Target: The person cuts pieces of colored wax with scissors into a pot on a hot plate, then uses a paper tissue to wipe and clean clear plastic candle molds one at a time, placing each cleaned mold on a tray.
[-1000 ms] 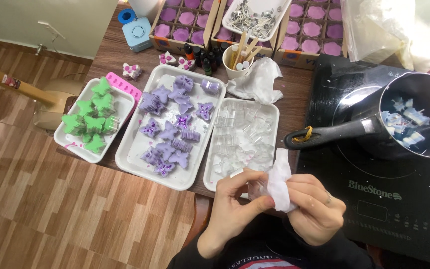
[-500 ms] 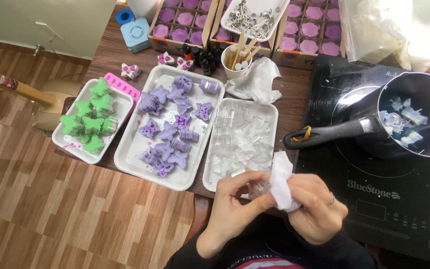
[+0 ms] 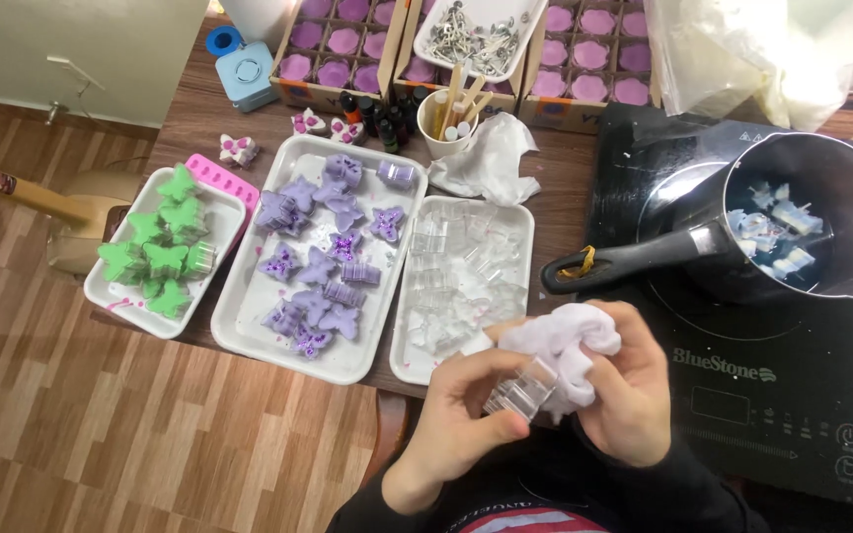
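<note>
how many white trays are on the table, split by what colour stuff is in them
Green butterfly pieces tray: 1
Purple butterfly pieces tray: 1
Clear moulds tray: 1
Metal bits tray: 1
Total: 4

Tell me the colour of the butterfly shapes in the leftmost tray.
Bright green butterfly shapes, seen clearly in the head view.

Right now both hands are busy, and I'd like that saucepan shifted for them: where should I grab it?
Take the saucepan by its long black handle, coming from the tray side. It sticks out level beyond the cooktop, clear of the wax pieces inside. Grip past the yellow band near its tip.
</note>
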